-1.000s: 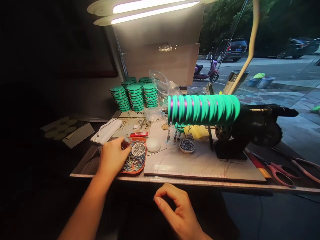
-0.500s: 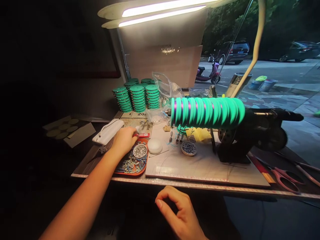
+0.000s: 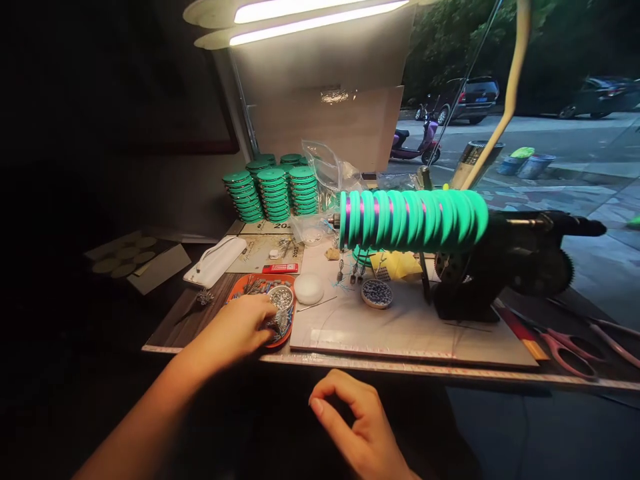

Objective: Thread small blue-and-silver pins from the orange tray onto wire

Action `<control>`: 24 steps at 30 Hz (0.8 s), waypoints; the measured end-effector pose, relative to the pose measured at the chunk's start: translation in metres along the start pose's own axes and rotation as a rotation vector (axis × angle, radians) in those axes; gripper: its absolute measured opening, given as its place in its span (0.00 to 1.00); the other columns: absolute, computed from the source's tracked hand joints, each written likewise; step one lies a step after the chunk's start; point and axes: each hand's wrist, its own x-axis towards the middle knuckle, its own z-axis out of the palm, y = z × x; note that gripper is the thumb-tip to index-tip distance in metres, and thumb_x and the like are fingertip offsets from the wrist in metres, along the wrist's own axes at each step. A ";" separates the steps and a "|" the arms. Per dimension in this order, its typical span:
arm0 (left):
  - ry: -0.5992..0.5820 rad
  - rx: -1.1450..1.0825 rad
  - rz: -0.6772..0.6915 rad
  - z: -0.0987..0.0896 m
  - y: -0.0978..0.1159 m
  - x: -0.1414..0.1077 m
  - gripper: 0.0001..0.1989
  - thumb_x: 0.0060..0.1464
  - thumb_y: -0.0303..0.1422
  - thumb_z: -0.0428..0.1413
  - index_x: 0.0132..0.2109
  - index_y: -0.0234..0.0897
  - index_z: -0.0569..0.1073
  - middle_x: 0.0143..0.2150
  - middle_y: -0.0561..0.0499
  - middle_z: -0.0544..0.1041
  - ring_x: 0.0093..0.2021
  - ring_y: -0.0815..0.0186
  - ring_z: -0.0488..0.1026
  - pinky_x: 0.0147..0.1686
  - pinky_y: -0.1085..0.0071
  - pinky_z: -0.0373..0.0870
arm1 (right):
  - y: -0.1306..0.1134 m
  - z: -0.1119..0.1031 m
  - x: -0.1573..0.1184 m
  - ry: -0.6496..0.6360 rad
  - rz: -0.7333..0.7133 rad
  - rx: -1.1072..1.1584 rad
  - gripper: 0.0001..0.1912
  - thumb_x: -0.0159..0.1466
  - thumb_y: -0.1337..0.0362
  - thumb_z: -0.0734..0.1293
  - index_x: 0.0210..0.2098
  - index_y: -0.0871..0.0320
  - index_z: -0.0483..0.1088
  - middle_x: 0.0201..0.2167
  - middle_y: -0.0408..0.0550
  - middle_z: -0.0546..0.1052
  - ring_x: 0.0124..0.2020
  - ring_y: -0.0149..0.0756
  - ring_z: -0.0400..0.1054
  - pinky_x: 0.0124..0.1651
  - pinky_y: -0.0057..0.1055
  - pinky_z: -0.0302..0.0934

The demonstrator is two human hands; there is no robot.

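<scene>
My left hand [image 3: 247, 323] is over the orange tray [image 3: 235, 291] with its fingers pinched together, and a silvery, spiky bit shows at the fingertips; what they hold I cannot make out. Small blue and grey pieces lie in the tray, around a round white dish [image 3: 281, 298] of tiny silvery parts. My right hand [image 3: 357, 417] is in front of the table edge, fingers curled and thumb against the forefinger; anything between them is too small to see. Nearest the tray are a white domed piece [image 3: 309, 289] and a thin metal tool [image 3: 317, 305].
A row of green spools [image 3: 413, 220] is mounted on a dark geared winder [image 3: 500, 260]. Stacked green spools [image 3: 273, 193] stand behind. A dish of dark beads [image 3: 377, 293] is on the board [image 3: 350, 337]; scissors [image 3: 570, 353] lie right, a white case [image 3: 215, 261] left.
My left hand has moved back toward me, from beside the red packet down over the tray. The red packet and a small white block are now uncovered. My right hand stays put.
</scene>
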 end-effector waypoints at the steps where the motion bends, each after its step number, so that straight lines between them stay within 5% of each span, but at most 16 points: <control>1: 0.001 0.003 0.006 0.002 0.001 -0.001 0.08 0.42 0.21 0.51 0.22 0.36 0.66 0.27 0.50 0.70 0.29 0.64 0.67 0.28 0.72 0.56 | 0.000 0.000 0.000 -0.002 0.004 0.000 0.14 0.61 0.62 0.58 0.24 0.64 0.66 0.22 0.43 0.69 0.26 0.20 0.61 0.30 0.15 0.53; 8: 0.043 -0.057 0.033 0.003 0.000 -0.005 0.07 0.44 0.22 0.51 0.23 0.36 0.68 0.26 0.50 0.71 0.28 0.64 0.67 0.28 0.71 0.58 | 0.000 0.000 0.001 0.021 0.003 -0.003 0.14 0.61 0.62 0.58 0.24 0.64 0.66 0.21 0.43 0.69 0.25 0.20 0.62 0.29 0.15 0.53; 11: 0.136 -0.287 -0.007 0.004 0.001 -0.020 0.06 0.49 0.29 0.52 0.26 0.36 0.71 0.26 0.51 0.73 0.28 0.65 0.69 0.29 0.72 0.62 | -0.001 -0.002 0.002 0.058 -0.010 0.003 0.13 0.61 0.62 0.59 0.25 0.63 0.67 0.22 0.43 0.69 0.25 0.20 0.62 0.30 0.15 0.54; 16: 0.427 -1.069 -0.261 0.048 0.020 -0.059 0.04 0.39 0.32 0.62 0.24 0.38 0.74 0.24 0.53 0.74 0.27 0.66 0.71 0.28 0.74 0.67 | -0.003 -0.005 0.000 0.069 -0.085 -0.013 0.11 0.61 0.66 0.59 0.25 0.63 0.66 0.22 0.42 0.69 0.26 0.19 0.62 0.30 0.14 0.54; 20: 0.507 -1.251 -0.406 0.084 0.039 -0.076 0.03 0.36 0.29 0.63 0.23 0.38 0.76 0.24 0.51 0.77 0.27 0.66 0.73 0.30 0.75 0.69 | -0.001 -0.004 -0.004 0.034 -0.164 -0.098 0.10 0.61 0.68 0.58 0.25 0.63 0.66 0.22 0.43 0.68 0.26 0.20 0.61 0.30 0.16 0.54; 24: 0.563 -1.293 -0.441 0.096 0.047 -0.081 0.03 0.36 0.28 0.64 0.22 0.37 0.76 0.23 0.52 0.76 0.26 0.67 0.72 0.30 0.75 0.69 | 0.000 -0.002 -0.005 0.005 -0.167 -0.143 0.10 0.61 0.68 0.58 0.26 0.63 0.66 0.22 0.43 0.68 0.26 0.20 0.62 0.30 0.17 0.54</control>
